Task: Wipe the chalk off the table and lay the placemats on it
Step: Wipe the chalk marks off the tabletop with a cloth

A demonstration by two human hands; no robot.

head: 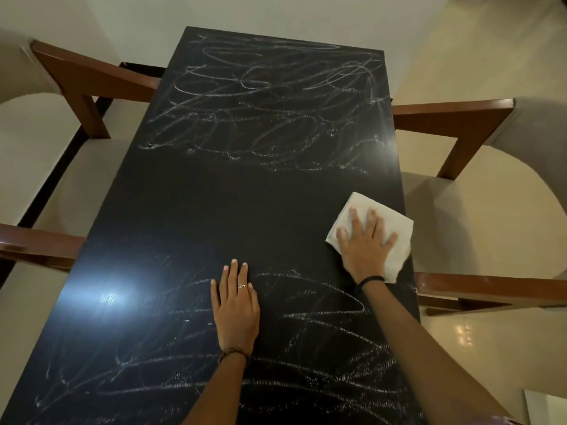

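Black table [196, 210] is carrying two chalk-scribbled zones, far [264, 105] and near [306, 342], with one clean band lying between. One white cloth [372, 223] is lying near the right edge, right hand [366, 243] pressing it, fingers splayed. Left hand [234, 305] is resting flat, fingers straight, holding nothing.

One view only: the head camera sits above the near short end of the black table [214, 216] and faces forward and steeply down along its length. The far end lies at the upper frame edge, near a pale wall. Both forearms enter from the bottom edge (wide-angle lens, bowed straight lines). Chairs [478, 210] flank both sides.
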